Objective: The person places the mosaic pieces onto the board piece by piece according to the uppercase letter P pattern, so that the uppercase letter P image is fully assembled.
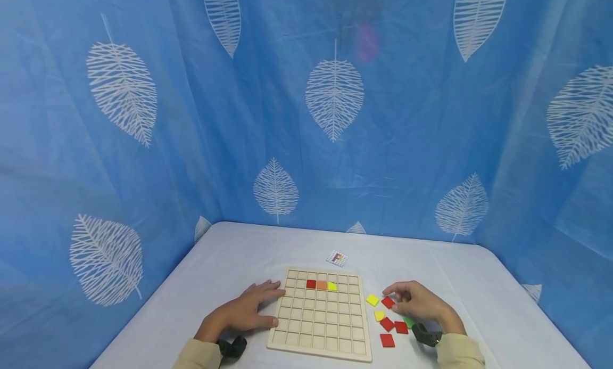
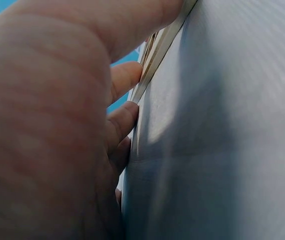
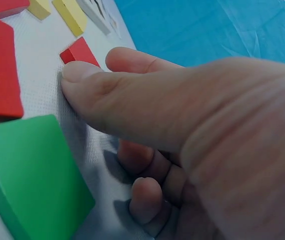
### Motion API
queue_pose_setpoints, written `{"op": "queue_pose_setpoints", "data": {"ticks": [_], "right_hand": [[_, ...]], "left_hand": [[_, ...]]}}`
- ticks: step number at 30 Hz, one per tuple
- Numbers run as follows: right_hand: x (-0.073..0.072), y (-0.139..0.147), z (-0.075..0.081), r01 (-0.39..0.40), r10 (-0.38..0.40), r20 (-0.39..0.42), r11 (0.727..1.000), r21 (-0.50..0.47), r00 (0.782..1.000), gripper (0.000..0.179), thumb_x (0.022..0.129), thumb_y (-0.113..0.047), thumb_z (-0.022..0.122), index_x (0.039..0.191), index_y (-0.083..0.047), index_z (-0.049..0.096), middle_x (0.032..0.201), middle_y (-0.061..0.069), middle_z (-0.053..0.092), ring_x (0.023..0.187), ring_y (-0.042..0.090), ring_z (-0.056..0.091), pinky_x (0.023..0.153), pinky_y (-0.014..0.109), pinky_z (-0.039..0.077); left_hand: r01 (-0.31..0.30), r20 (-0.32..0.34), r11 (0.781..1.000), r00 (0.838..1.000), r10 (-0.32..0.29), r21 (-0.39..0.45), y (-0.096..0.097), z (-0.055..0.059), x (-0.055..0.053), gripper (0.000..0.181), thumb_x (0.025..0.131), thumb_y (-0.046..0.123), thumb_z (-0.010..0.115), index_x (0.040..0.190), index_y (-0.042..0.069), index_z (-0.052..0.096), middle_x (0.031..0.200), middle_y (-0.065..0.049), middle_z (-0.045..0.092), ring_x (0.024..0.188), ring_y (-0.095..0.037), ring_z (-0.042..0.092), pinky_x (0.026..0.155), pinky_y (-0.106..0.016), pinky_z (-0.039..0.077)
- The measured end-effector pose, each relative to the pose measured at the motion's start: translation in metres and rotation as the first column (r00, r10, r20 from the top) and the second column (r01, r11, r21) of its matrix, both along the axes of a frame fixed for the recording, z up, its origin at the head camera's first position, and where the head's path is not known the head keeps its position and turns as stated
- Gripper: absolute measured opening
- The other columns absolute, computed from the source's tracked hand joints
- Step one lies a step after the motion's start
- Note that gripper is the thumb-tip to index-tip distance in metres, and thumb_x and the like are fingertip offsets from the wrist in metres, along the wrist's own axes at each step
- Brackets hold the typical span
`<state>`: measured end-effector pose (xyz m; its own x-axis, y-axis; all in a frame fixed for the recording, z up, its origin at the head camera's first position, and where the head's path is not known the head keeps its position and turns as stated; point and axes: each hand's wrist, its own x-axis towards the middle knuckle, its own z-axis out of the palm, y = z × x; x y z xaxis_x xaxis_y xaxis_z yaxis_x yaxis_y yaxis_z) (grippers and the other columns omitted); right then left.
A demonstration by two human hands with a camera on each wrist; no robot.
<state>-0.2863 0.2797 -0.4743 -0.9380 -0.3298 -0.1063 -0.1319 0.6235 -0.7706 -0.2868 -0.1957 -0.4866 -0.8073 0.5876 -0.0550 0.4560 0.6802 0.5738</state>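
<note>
My left hand [image 1: 254, 306] lies with spread fingers along the left edge of a wooden grid board [image 1: 318, 353]. In the left wrist view, its fingertips [image 2: 127, 75] meet the board's side. Three tiles sit in one upper row of the board: a red tile [image 1: 311, 284], an orange tile [image 1: 322, 285] and a yellow tile [image 1: 332, 287]. My right hand [image 1: 421, 302] is at a loose red tile [image 1: 387, 303] on the table, index finger and thumb on different sides of it. The right wrist view shows the thumb [image 3: 90, 85] partly covering this red tile [image 3: 80, 51], the other fingers bent.
Several loose tiles lie right of the board: yellow tiles [image 1: 372, 300], red tiles [image 1: 387, 340] and a green tile [image 1: 409, 322] partly under the right wrist. Behind the board lies a small card [image 1: 337, 258] with a coloured grid pattern. Blue leaf-print curtains [image 1: 335, 188] surround the white table.
</note>
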Motion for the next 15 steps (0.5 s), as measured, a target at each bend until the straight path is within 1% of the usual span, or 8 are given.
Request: {"op": "queue_pose_setpoints", "data": {"ticks": [6,11,15], "right_hand": [[0.0012,0.0020,-0.0005,-0.037,0.037,-0.015,0.999,0.020,0.999,0.032,0.085,-0.006,0.076,0.116,-0.008,0.073,0.083,0.004,0.054,0.069,0.016,0.047,0.057,0.025,0.040],[-0.0012,0.0003,0.0004,-0.050,0.051,-0.026,0.998,0.024,0.998,0.031,0.085,-0.006,0.075,0.116,-0.007,0.072,0.083,0.004,0.054,0.069,0.015,0.047,0.058,0.025,0.040],[-0.0016,-0.0011,0.0013,-0.059,0.060,-0.043,0.998,0.031,0.997,0.030,0.085,-0.005,0.076,0.115,-0.005,0.072,0.084,0.004,0.054,0.070,0.015,0.046,0.059,0.024,0.039]], "left_hand": [[0.005,0.008,1.000,1.000,-0.005,0.004,0.0014,-0.0002,-0.0002,0.076,0.088,0.059,0.067,0.152,0.023,0.045,0.164,-0.006,0.032,0.155,-0.036,0.021,0.123,-0.066,0.009],[-0.001,-0.003,1.000,1.000,0.001,-0.004,0.0009,-0.0006,0.0000,0.076,0.088,0.060,0.066,0.152,0.024,0.045,0.165,-0.006,0.032,0.155,-0.036,0.021,0.123,-0.067,0.010],[0.004,-0.004,1.000,1.000,-0.004,0.007,0.0000,-0.0007,0.0002,0.076,0.088,0.058,0.067,0.152,0.024,0.045,0.164,-0.007,0.032,0.155,-0.037,0.020,0.122,-0.067,0.010]]}}
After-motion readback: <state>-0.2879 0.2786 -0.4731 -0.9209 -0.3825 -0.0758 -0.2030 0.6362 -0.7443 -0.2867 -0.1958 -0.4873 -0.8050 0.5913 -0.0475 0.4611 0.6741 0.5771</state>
